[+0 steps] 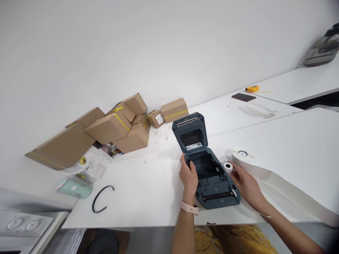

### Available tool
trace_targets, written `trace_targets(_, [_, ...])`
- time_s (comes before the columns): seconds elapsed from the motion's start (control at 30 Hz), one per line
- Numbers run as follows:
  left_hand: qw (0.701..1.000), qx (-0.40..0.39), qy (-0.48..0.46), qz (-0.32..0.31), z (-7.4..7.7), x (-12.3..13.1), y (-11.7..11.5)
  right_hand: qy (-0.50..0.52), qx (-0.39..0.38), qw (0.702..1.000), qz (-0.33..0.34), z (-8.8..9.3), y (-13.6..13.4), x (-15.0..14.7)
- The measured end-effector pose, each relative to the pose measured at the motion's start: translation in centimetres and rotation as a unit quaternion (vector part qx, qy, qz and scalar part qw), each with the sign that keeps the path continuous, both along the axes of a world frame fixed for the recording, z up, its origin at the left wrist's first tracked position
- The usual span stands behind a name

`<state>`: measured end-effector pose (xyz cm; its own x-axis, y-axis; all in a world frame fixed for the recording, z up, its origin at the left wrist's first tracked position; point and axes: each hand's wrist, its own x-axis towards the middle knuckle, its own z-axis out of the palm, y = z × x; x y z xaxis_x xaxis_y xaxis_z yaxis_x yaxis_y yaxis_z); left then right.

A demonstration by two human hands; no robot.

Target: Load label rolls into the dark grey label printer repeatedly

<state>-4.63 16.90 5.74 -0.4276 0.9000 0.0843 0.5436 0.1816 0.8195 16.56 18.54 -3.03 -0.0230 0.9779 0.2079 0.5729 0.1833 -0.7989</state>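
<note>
A dark blue-grey label printer [208, 169] stands on the white table near its front edge, its lid [190, 129] raised and its inside bare to view. My left hand [188, 173] grips the printer's left side, thumb over the inner rim. At the right side of the body, my right hand [245, 180] has its fingers around a small white paper roll [227, 165] with a dark core; part of the roll is hidden. Just behind that hand lies a larger label roll [242, 156], its paper strip [288, 192] running off to the right.
Cardboard boxes [108, 128] are piled at the back left by the wall. A black curved band [95, 199] and a mint-green canister [75, 187] lie on the left. Toward the back right are a phone [243, 97] and a yellow tape measure [252, 89].
</note>
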Motion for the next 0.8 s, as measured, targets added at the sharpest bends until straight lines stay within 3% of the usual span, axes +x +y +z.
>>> trace_targets(0.13, [1.000,0.008,0.006,0.000,-0.3,-0.1,0.0,0.024,-0.031,0.999,0.016,1.1,-1.8,0.8])
trace_targets(0.27, [1.000,0.007,0.009,-0.005,-0.4,-0.1,0.1,0.048,-0.029,0.997,0.050,5.0,-3.6,6.4])
trace_targets(0.37, [1.000,-0.001,0.014,-0.002,-0.2,-0.1,0.1,0.047,-0.005,0.999,0.000,8.5,-0.8,12.2])
trace_targets(0.43, [1.000,-0.007,0.017,-0.002,0.0,0.0,0.0,0.068,-0.013,0.997,-0.024,9.5,2.8,14.9])
trace_targets(0.53, [1.000,-0.009,0.016,-0.005,0.3,0.1,-0.2,0.077,-0.097,0.987,0.102,8.3,7.8,15.6])
trace_targets(0.6, [1.000,-0.008,0.013,-0.006,0.4,0.1,-0.3,0.091,-0.136,0.970,0.181,6.6,9.3,14.4])
trace_targets(0.7, [1.000,-0.007,0.009,-0.009,0.4,0.1,-0.2,0.120,-0.112,0.958,0.234,4.9,9.0,11.7])
trace_targets(0.8, [1.000,-0.001,0.020,-0.005,0.2,0.1,-0.1,0.132,-0.107,0.951,0.259,5.3,7.8,9.8])
